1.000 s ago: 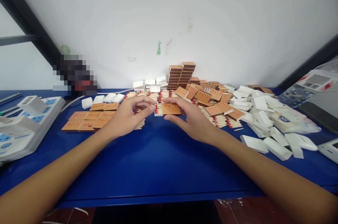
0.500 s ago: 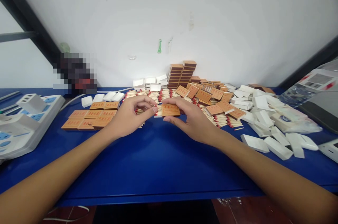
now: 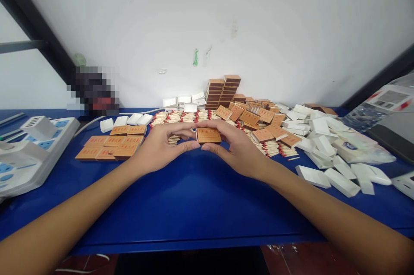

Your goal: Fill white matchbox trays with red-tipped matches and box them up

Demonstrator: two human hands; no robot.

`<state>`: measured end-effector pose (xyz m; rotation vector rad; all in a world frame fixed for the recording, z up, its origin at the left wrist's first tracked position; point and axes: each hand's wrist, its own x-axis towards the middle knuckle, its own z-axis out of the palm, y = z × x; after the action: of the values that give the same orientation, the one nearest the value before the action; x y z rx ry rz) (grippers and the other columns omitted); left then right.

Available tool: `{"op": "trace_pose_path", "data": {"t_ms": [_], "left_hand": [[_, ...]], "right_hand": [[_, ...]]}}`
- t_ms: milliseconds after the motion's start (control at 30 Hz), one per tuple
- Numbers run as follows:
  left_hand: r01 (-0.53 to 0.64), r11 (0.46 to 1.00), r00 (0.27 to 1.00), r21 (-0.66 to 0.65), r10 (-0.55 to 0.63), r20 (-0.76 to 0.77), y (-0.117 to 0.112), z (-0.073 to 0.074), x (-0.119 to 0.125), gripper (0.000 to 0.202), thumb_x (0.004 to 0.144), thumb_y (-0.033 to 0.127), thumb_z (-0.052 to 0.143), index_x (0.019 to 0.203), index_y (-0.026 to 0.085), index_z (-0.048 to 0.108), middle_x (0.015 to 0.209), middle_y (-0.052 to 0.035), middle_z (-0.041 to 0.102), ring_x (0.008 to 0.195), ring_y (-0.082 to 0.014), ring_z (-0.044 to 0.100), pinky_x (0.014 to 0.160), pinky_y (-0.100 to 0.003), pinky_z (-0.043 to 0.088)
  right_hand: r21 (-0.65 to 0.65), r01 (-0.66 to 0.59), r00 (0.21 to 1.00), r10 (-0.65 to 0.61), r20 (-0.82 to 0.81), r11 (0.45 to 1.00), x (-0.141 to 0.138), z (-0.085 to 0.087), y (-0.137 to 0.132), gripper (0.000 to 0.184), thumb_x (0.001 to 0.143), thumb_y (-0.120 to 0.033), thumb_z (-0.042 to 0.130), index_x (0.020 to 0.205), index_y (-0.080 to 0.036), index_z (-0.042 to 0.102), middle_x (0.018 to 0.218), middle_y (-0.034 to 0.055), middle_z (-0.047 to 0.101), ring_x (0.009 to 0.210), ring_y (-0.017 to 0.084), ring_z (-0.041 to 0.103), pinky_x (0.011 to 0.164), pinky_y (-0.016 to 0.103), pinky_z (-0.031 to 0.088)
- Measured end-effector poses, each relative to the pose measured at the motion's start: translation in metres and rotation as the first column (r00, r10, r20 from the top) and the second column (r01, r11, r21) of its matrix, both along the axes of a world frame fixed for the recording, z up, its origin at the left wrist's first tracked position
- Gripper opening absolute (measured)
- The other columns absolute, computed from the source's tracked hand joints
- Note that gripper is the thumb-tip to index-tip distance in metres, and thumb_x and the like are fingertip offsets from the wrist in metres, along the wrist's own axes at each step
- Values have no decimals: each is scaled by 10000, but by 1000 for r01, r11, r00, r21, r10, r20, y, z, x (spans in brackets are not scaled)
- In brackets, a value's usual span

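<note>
Right hand point(image 3: 242, 147) is gripping matchbox point(image 3: 208, 135); left hand point(image 3: 158, 146), half open, is touching its end; matches point(image 3: 179, 117) are littering blue table point(image 3: 194, 206) near wall point(image 3: 145, 29).

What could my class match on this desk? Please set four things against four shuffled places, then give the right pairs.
Things:
1. White plastic power strip
2. Upright stacks of brown-sided cardboard matchboxes
3. Large heap of white cardboard trays
4. Single orange cardboard matchbox

Places:
A. in the right hand
B. far left
C. right side
D. at the back, by the white wall

Pairs: 1-B, 2-D, 3-C, 4-A
</note>
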<state>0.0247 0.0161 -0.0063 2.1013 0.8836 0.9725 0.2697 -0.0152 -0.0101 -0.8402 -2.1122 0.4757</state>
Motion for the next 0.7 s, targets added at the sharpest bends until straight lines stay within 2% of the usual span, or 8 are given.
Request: {"op": "trace_pose_path", "data": {"t_ms": [167,233,300,367,433,500,600,700], "left_hand": [[53,998,999,-20,-52,4,0,5,-1,450,761,393,965,1143,234,789,922,-16,828,956,-224,791,934,-345,615],[55,998,998,-23,-55,-9,1,6,-2,486,736,408,981,1141,234,776,884,-10,816,920,-220,787,874,-329,616],[41,999,999,-24,-42,-14,1,6,-3,567,721,421,989,1202,240,751,952,-24,818,941,-222,784,815,-306,615],[29,1000,1000,-6,-29,6,1,6,-4,618,726,429,982,1255,239,724,1088,-52,814,999,-225,779,818,-302,621],[24,999,1000,37,-24,16,0,6,-3,561,771,428,947,1250,235,729,1207,-67,795,1043,-220,767,872,-315,625],[19,996,1000,82,-18,-15,-3,6,-1,480,814,418,911,1229,236,755,1242,-61,793,1063,-216,760,928,-329,619],[-3,988,995,152,18,-98,-3,11,0,395,833,388,880,1185,230,794,1145,-39,824,1039,-217,763,968,-338,607],[-25,984,976,178,62,-207,8,26,-16,355,818,385,860,1134,230,812,1099,-31,834,1017,-228,767,936,-341,608]], "right_hand": [[-111,-89,992,98,83,990,-3,1,-10,515,1084,-359,599,1585,-342,486,1599,81,602,1481,289,564,1214,537,491],[-144,-124,985,140,104,982,-3,2,-12,581,1095,-384,576,1649,-360,400,1659,70,542,1536,279,507,1247,528,464],[-150,-121,984,139,114,981,-1,2,-11,645,1101,-385,564,1694,-365,313,1708,72,479,1574,277,457,1275,532,435],[-131,-85,988,100,118,988,1,2,-8,702,1098,-360,567,1721,-361,243,1763,83,386,1620,289,379,1303,560,394],[-117,-52,993,65,103,992,3,0,-5,758,1095,-344,566,1740,-359,169,1802,95,295,1654,300,301,1318,594,361],[-131,-52,995,63,83,990,5,-2,-3,797,1098,-364,555,1751,-368,98,1823,98,222,1668,310,258,1321,623,343],[-172,-82,994,93,57,982,6,-6,-1,820,1100,-420,550,1751,-404,52,1835,84,175,1659,328,280,1308,647,357],[-186,-69,997,74,20,980,8,-8,2,890,1062,-487,613,1748,-422,50,1819,99,224,1592,356,413,1245,644,455]]}}
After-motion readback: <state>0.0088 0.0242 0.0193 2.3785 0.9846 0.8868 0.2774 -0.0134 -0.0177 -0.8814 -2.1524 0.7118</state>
